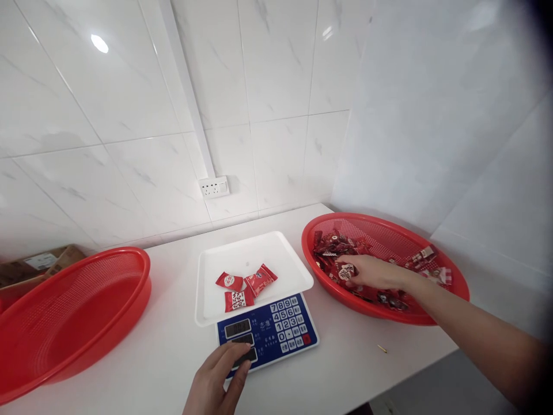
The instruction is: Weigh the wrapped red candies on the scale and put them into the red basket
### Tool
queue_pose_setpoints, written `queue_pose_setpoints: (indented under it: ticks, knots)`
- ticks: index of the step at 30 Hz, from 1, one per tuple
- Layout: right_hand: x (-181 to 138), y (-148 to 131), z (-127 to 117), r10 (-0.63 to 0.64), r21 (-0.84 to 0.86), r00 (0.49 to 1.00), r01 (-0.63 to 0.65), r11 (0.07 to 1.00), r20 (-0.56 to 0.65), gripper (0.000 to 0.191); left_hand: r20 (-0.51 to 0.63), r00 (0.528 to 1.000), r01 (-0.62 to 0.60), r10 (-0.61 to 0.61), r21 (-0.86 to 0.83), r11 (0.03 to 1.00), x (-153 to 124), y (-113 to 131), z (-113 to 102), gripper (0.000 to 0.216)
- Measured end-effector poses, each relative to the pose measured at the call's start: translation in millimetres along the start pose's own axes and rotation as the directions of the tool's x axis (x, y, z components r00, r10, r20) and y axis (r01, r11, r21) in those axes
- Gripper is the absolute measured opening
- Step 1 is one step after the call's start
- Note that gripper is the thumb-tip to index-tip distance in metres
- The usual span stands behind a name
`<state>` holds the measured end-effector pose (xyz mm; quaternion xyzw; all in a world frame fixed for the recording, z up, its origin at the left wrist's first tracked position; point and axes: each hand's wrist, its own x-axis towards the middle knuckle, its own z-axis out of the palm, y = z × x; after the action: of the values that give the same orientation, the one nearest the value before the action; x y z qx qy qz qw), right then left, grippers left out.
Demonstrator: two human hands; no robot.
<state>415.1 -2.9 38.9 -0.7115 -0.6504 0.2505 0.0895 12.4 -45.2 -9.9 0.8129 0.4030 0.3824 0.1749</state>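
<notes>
The red wrapped packet is held over the loose pile of sweets in the filled basket, pinched between the thumb and fingers of the right hand, the gap no wider than the packet. A slack pinch could drop it; a snagged neighbouring wrapper could, in my judgement, bring up a second piece. Three similar packets lie on the white tray, above the blue scale. The left hand, loosely curled and holding nothing, has its fingers over the display panel; contact is uncertain, but pressure there could falsify the reading. Another red basket stands well apart, at left
</notes>
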Motion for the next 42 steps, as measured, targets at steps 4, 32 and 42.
queue_pose_setpoints:
  ticks: [4,32,42]
  knots:
    - [-11,6,-12,0.042,0.025,0.994,-0.040,0.999,-0.096,0.061,0.028,1.000,-0.005,0.006,-0.021,1.000,1,-1,3,0.027]
    - [18,-138,53,-0.317,0.596,0.937,0.340,0.727,-0.149,0.028,0.135,0.985,0.101,-0.104,0.028,0.995,-10,7,-21,0.018]
    - [-45,-59,37,0.125,0.510,0.904,0.113,0.853,-0.408,0.037,0.151,0.988,0.043,-0.040,-0.016,0.999,-1,8,-9,0.017]
